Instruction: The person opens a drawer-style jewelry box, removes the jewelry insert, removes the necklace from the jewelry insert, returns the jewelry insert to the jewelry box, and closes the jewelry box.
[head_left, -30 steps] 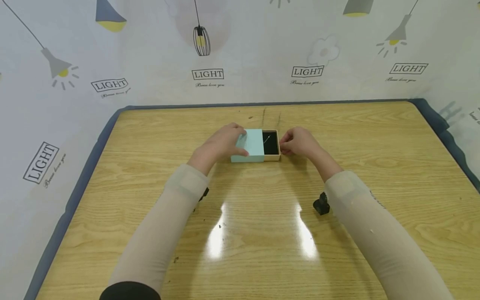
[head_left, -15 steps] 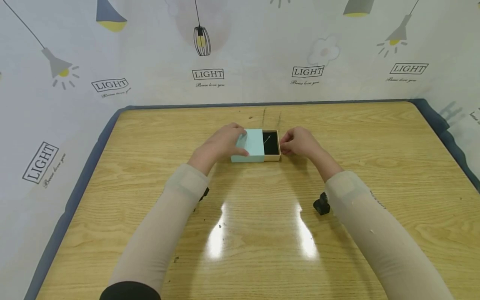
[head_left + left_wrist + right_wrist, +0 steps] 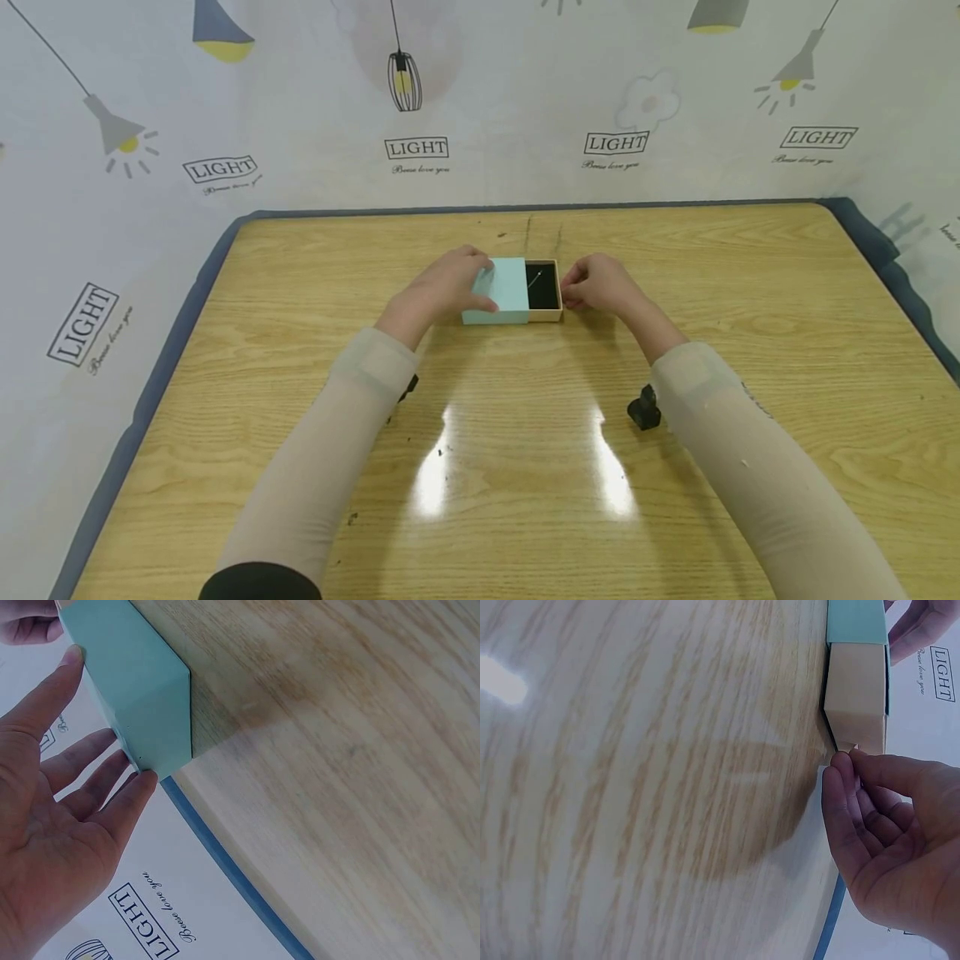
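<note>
A pale turquoise box sleeve (image 3: 504,292) lies on the wooden table. From its right end protrudes a beige drawer (image 3: 857,679), partly slid out. Black lining (image 3: 542,296) fills the exposed part, with a thin silvery piece of jewelry (image 3: 535,278) on it, too small to tell its kind. My left hand (image 3: 442,292) grips the sleeve, thumb along the near edge and fingers at the far edge and left end. At the drawer's right end, my right hand (image 3: 598,285) pinches a tiny tab (image 3: 854,747) between thumb and fingertip. The sleeve hides the drawer's other part.
The wooden table (image 3: 525,467) extends around the box, with a dark blue border (image 3: 525,206) at its far edge. Behind rises a white wall covering (image 3: 517,100) printed with lamps. Black camera mounts (image 3: 643,408) hang below both wrists.
</note>
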Action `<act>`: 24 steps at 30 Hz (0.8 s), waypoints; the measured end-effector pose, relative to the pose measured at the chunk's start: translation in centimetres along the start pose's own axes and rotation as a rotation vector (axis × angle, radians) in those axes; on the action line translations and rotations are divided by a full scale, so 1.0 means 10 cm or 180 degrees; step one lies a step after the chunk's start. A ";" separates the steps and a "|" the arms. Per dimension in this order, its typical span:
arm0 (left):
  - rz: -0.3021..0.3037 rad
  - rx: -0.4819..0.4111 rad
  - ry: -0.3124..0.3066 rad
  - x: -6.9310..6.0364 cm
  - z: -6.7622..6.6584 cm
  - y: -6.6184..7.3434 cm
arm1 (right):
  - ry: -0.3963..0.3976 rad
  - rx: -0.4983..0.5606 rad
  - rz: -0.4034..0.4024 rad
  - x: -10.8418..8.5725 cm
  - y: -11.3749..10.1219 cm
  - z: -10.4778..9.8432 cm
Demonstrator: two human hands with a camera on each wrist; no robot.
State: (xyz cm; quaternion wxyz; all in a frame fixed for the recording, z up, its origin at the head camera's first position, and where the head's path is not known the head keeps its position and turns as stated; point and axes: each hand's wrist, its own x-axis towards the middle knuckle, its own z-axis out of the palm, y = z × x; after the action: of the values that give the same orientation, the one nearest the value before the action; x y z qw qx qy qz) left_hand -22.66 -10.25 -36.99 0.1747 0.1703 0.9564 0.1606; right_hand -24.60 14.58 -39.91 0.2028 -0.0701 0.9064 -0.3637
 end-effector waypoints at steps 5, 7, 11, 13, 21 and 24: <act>-0.0005 0.0006 -0.0001 0.00 0.00 0.00 | -0.0004 0.0008 -0.0005 0.00 0.01 0.00; -0.0004 0.0009 -0.0008 0.00 0.00 0.00 | -0.0004 0.0001 0.0002 0.00 0.01 0.00; -0.0003 0.0002 -0.0008 0.00 0.00 0.00 | 0.0006 -0.0027 0.0012 -0.01 0.01 -0.01; -0.0002 0.0000 -0.0007 0.00 0.00 0.00 | 0.0013 -0.0044 0.0015 -0.01 0.01 -0.01; 0.0003 0.0008 -0.0003 0.02 0.01 -0.01 | 0.0008 -0.0043 0.0006 -0.01 0.01 -0.01; 0.0000 0.0016 -0.0005 0.02 0.01 -0.01 | 0.0011 -0.0032 -0.0005 -0.01 0.02 -0.01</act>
State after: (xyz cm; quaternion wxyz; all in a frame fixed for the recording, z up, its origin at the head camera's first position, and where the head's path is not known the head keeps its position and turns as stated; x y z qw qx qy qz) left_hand -22.85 -10.26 -37.17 0.1750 0.1708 0.9567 0.1581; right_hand -24.56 14.77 -39.94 0.2006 -0.0712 0.9086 -0.3595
